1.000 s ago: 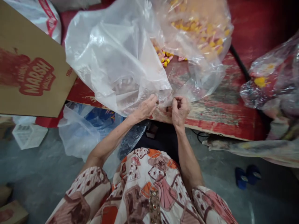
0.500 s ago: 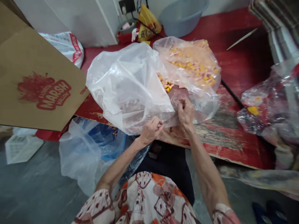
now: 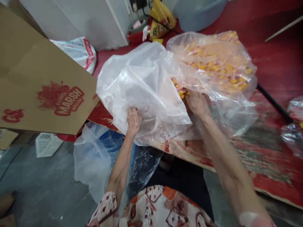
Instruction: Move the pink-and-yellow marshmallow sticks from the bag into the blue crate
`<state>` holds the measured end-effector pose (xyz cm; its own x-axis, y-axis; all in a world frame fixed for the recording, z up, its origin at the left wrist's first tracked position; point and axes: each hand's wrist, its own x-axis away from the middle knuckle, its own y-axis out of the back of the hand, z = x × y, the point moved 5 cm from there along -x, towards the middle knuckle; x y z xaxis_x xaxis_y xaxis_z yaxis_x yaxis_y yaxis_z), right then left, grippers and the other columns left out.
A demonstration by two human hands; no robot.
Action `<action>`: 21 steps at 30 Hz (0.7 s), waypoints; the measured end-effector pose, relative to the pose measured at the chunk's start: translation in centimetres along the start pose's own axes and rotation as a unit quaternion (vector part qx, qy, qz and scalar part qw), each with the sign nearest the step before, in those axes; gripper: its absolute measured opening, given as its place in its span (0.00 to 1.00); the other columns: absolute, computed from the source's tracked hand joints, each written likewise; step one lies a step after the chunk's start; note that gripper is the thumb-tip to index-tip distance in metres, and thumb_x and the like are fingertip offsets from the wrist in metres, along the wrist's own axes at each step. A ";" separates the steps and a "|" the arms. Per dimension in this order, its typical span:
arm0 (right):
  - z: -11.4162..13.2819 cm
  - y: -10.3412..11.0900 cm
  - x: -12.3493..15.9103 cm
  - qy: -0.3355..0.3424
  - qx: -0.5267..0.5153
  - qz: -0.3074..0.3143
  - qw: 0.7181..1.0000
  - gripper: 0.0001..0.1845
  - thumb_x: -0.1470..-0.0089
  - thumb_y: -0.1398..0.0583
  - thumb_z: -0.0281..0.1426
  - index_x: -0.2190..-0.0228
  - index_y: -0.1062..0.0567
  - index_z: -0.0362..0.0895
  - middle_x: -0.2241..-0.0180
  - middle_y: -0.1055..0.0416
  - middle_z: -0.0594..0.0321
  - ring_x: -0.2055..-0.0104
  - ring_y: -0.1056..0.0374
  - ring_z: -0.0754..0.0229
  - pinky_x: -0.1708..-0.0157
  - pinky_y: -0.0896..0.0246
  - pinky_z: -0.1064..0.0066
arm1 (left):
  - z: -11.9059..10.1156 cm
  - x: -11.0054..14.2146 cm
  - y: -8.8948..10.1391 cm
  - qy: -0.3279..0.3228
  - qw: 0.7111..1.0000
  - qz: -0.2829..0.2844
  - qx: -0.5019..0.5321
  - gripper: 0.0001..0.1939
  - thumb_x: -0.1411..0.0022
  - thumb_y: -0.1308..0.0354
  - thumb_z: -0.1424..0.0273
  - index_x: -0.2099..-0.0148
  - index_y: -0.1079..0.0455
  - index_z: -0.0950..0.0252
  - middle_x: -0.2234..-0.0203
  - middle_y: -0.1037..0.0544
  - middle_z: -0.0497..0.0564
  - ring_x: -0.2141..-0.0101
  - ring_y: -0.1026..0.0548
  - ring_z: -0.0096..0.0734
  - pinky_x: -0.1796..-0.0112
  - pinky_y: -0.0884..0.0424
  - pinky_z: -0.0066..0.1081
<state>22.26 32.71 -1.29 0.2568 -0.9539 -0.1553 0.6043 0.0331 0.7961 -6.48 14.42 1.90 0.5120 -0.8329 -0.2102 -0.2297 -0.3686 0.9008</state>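
A white translucent plastic bag (image 3: 142,85) lies spread on the red worn table. My left hand (image 3: 134,120) is on its near left part, fingers curled together and pointing down; what they hold, if anything, is hidden. To the right, my right hand (image 3: 198,104) reaches in beside a small pile of yellow and pink pieces (image 3: 182,92) between the two bags. Its fingertips are hidden by the pieces and plastic film. Behind it rests a clear plastic bag (image 3: 215,63) filled with many similar yellow and pink pieces.
On the left stands a cardboard box (image 3: 30,75) with red print. Behind are a white and red sack (image 3: 79,52), a yellow bag (image 3: 162,19) and a blue-grey basin (image 3: 201,14). Below the table edge hangs plastic film with blue inside (image 3: 111,143). A dark rod (image 3: 274,104) lies at right.
My left hand has moved left and up from the near edge onto the white bag. My right hand has reached to the small pile. The view has shifted left.
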 end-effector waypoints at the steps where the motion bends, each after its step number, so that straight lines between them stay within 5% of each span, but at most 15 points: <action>1: 0.1 0.5 0.5 -0.012 0.009 -0.001 1.000 0.23 0.32 0.46 0.27 0.42 0.20 0.40 0.50 0.17 0.46 0.53 0.23 0.49 0.53 0.33 0.64 | 0.5 -0.8 -0.1 0.011 0.999 0.024 -0.025 0.17 0.24 0.52 0.72 0.40 0.28 0.68 0.47 0.21 0.69 0.43 0.21 0.52 0.44 0.23 0.46; 6: 0.1 1.8 3.9 -0.037 0.036 -0.044 0.998 0.18 0.35 0.43 0.27 0.48 0.19 0.39 0.49 0.19 0.41 0.56 0.24 0.50 0.62 0.38 0.65 | 1.6 -2.1 -0.8 0.017 0.994 0.097 -0.049 0.21 0.24 0.48 0.70 0.34 0.30 0.71 0.48 0.19 0.71 0.43 0.20 0.57 0.44 0.24 0.47; 13: -0.1 1.7 9.6 -0.016 0.041 -0.069 0.997 0.20 0.29 0.48 0.39 0.52 0.21 0.42 0.54 0.21 0.43 0.65 0.29 0.51 0.70 0.47 0.64 | 1.4 -2.1 0.3 0.038 0.984 0.140 0.108 0.22 0.33 0.37 0.75 0.37 0.26 0.65 0.59 0.18 0.53 0.55 0.20 0.40 0.47 0.24 0.36; 17: -0.1 3.2 12.1 -0.020 -0.032 -0.164 0.986 0.32 0.30 0.50 0.53 0.49 0.22 0.42 0.59 0.21 0.44 0.65 0.27 0.45 0.67 0.40 0.59 | 0.6 -0.9 1.3 0.072 0.958 0.120 0.251 0.24 0.32 0.40 0.74 0.35 0.26 0.69 0.64 0.22 0.50 0.64 0.23 0.32 0.57 0.24 0.30; 21: -1.1 2.9 14.3 -0.017 0.026 -0.162 0.986 0.45 0.32 0.59 0.63 0.57 0.18 0.43 0.64 0.21 0.44 0.72 0.32 0.48 0.73 0.48 0.61 | -0.6 1.6 1.6 0.110 0.900 0.136 0.398 0.32 0.33 0.39 0.70 0.28 0.30 0.68 0.69 0.25 0.46 0.73 0.29 0.25 0.69 0.31 0.25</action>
<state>28.52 19.54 -1.81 0.0303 -0.9217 -0.3866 0.6107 -0.2892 0.7372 -5.58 12.75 3.21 0.4774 -0.8680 0.1363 -0.8478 -0.4144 0.3309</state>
